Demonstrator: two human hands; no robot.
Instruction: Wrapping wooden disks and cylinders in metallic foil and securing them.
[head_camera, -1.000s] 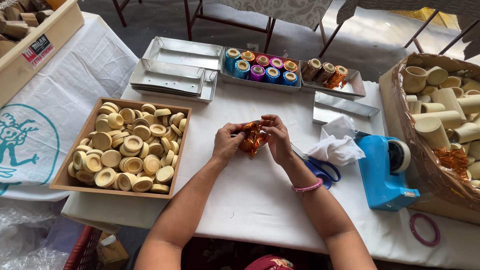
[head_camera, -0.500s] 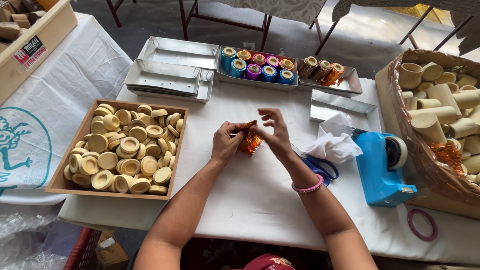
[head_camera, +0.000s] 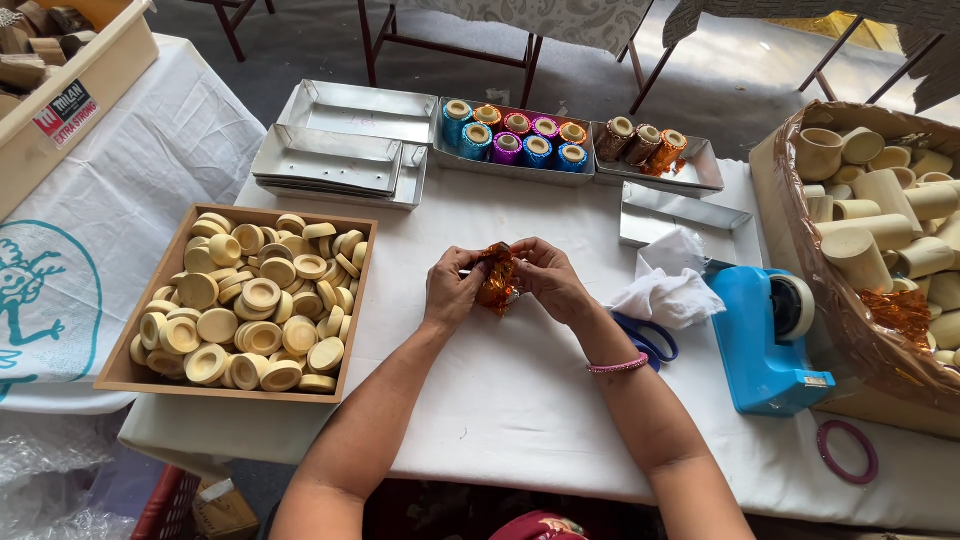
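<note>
Even, bright daylight; no hard shadows. White desk cloth well exposed, slightly washed out near centre. Soft shadow under forearms and beneath wooden tray. Specular glare on metal trays and orange foil between hands. Focus sharp across centre; no motion blur. Mild wide-angle bending at frame edges. Floor at top brighter, sunlit.

A small rectangular label, black and white with a red band, was stuck on the outer wall of the cream plastic crate at the far left, above a teal figure print on the white cloth.
</note>
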